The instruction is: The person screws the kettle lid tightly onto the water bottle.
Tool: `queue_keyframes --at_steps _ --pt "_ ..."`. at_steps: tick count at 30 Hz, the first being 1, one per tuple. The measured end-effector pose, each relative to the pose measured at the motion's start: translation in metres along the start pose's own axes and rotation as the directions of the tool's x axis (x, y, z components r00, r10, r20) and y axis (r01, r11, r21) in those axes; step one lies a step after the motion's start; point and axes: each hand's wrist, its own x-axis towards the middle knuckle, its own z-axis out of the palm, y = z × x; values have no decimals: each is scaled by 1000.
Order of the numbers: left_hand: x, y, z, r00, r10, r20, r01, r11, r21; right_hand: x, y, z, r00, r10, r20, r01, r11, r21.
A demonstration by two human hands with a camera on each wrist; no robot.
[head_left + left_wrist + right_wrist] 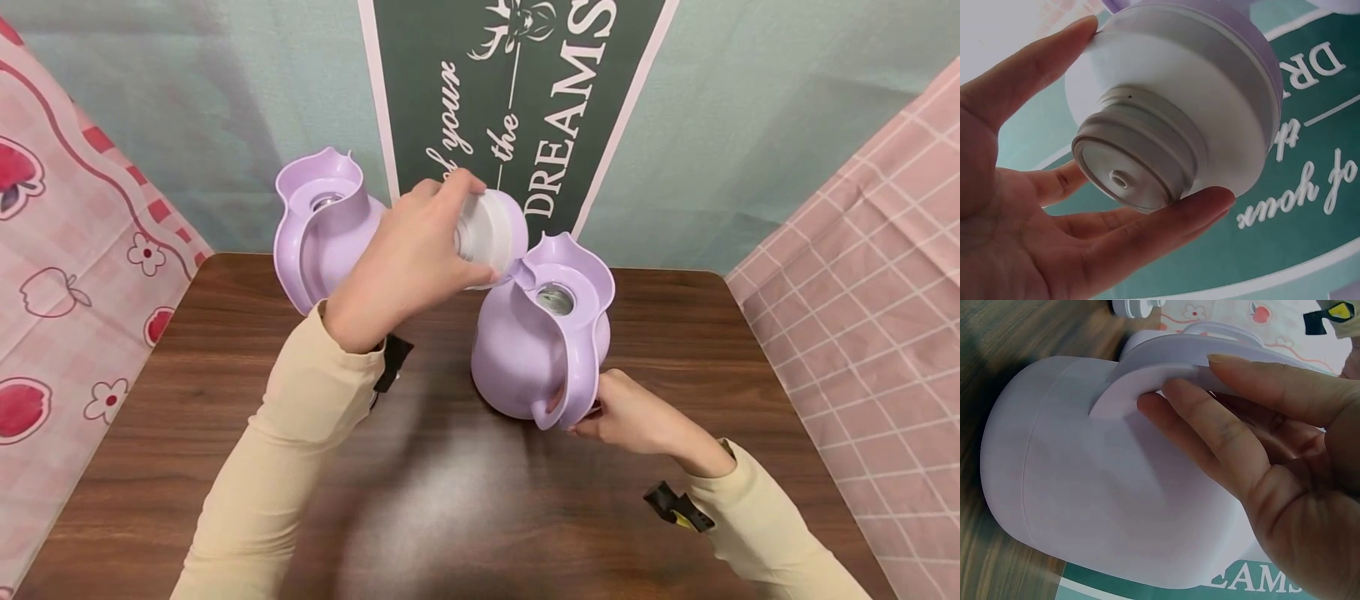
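Observation:
My left hand (416,258) pinches a screw-in stopper lid (491,237) by its rim, beside the mouth of the right-hand jug. In the left wrist view the lid's white threaded plug (1138,150) faces the palm, and a purple cap forms its far side. My right hand (637,412) grips the lower handle (581,383) of a purple thermos jug (517,350), thumb on one side and fingers on the other. That jug stands uncovered, its round mouth (556,298) showing. A matching purple jug (330,242), also uncovered, is at the back left, partly hidden by my left arm.
Both jugs are on a dark wooden table (660,333). Behind them hangs a blue-green cloth (300,83) with a dark lettered panel (420,75). Pink patterned cloths flank both sides. A white ridged piece (1135,307) shows at the right wrist view's top edge.

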Motion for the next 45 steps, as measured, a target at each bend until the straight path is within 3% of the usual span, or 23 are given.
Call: queue_keyframes --at_steps 8,15,36,45 --pt "7 18 0 999 43 22 -43 999 5 0 0 0 1000 5 1 -5 1000 -8" --pt "13 26 5 996 64 55 -62 998 -24 0 0 -1 1000 -6 -6 6 1000 -24" --pt "32 36 35 981 151 125 -139 985 -101 0 -2 -4 1000 -20 -8 20 1000 -19" --pt "35 33 49 971 182 156 -159 976 -150 1 0 -1 1000 10 6 -10 1000 -18"
